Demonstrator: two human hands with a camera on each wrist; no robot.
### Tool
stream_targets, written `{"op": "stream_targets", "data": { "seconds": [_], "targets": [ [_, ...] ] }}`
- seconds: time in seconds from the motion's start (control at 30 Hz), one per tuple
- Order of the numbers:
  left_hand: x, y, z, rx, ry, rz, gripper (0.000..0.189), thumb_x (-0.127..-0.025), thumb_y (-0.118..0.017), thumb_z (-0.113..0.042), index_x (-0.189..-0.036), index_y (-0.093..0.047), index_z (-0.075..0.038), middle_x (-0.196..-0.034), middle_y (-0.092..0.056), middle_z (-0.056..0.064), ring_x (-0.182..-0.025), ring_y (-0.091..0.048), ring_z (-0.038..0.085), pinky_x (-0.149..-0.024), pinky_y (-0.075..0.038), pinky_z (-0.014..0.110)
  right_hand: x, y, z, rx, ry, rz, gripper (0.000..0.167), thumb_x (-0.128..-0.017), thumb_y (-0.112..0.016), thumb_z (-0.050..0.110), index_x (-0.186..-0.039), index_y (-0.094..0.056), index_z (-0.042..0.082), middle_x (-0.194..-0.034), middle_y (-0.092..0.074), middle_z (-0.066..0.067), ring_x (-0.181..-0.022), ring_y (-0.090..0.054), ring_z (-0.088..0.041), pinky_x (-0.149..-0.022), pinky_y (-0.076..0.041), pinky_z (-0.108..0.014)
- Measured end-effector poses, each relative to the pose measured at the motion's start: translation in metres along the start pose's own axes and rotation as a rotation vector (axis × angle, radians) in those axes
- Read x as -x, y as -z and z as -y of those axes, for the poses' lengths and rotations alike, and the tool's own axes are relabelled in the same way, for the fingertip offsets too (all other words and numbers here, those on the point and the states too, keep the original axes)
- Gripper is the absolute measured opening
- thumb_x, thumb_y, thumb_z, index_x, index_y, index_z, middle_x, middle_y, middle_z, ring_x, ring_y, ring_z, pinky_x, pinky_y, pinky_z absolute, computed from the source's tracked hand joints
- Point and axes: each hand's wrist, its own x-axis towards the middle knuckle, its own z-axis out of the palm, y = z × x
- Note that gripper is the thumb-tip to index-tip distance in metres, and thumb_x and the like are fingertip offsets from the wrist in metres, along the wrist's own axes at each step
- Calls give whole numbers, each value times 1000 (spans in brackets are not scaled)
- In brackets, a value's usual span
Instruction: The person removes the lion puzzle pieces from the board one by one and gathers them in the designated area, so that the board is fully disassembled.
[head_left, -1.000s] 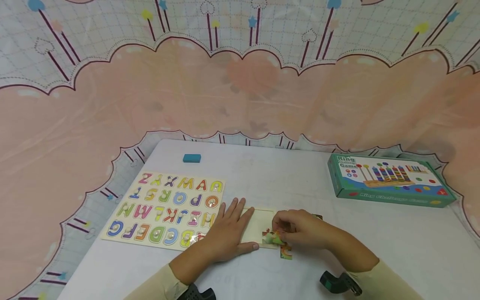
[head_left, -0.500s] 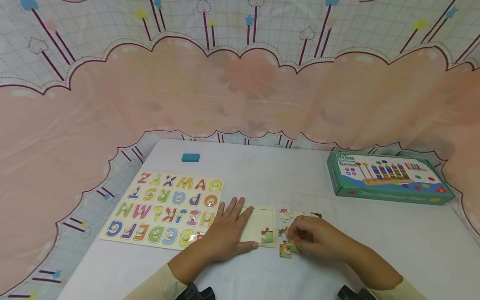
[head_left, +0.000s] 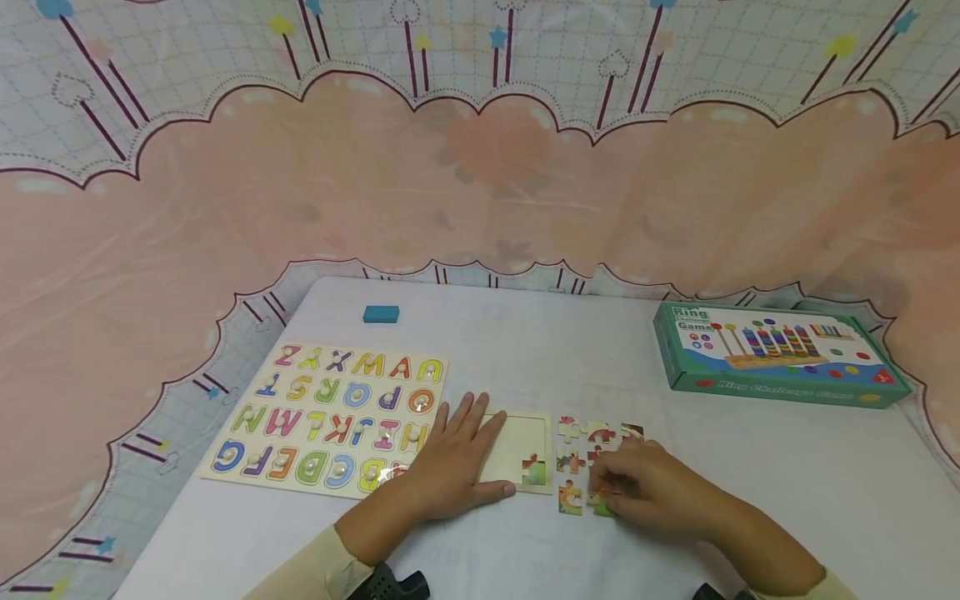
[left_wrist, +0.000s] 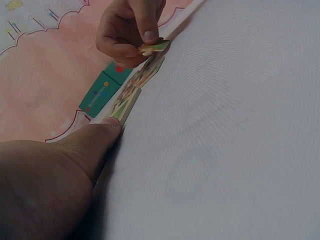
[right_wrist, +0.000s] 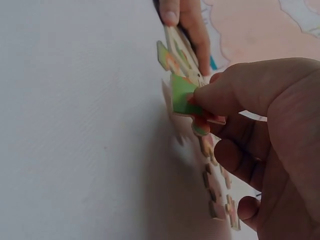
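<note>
My left hand (head_left: 457,467) lies flat with spread fingers across the left part of a pale wooden puzzle tray (head_left: 513,442); the left wrist view shows its thumb on the tray's edge. One jigsaw piece (head_left: 534,472) sits inside the tray's near right corner. To the right of the tray, my right hand (head_left: 645,483) pinches a green-and-orange jigsaw piece (right_wrist: 182,95) between thumb and fingers, lifted off the table in the right wrist view. Beside and partly under that hand lie several loose jigsaw pieces (head_left: 570,498) in rough rows; the hand hides some of them.
An alphabet board (head_left: 330,417) with knobbed letters lies left of the tray, touching or close to my left hand. A small blue block (head_left: 381,314) is at the back of the white table (head_left: 525,350). At the back right stands a green game box (head_left: 780,354).
My right hand has let go of a piece in the tray's near right corner and moved right to the loose pieces, where it now pinches another. My left hand stays put.
</note>
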Motion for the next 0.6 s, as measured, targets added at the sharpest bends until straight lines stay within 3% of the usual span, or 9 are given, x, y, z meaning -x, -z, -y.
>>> {"op": "stream_targets", "data": {
  "seconds": [0.23,0.6],
  "targets": [
    [0,0,0,-1,-3,0,98,-97,-65,-68,-169,-32,-11,-177,-14,19,-164,-5,39,-128,-3,65,2,-3,-1,15,-19,8,26,-95,-80,18,-100,-69,41,-95,-64,23,-94,-52,-2,-86,-40,-38],
    [0,-2,2,9,-7,-16,97,-97,-64,-68,-169,-32,-12,-177,-15,19,-164,-5,39,-128,-4,65,3,-10,-5,142,40,-51,32,-90,-82,12,-102,-70,40,-96,-61,30,-95,-53,0,-82,-39,-36]
  ]
}}
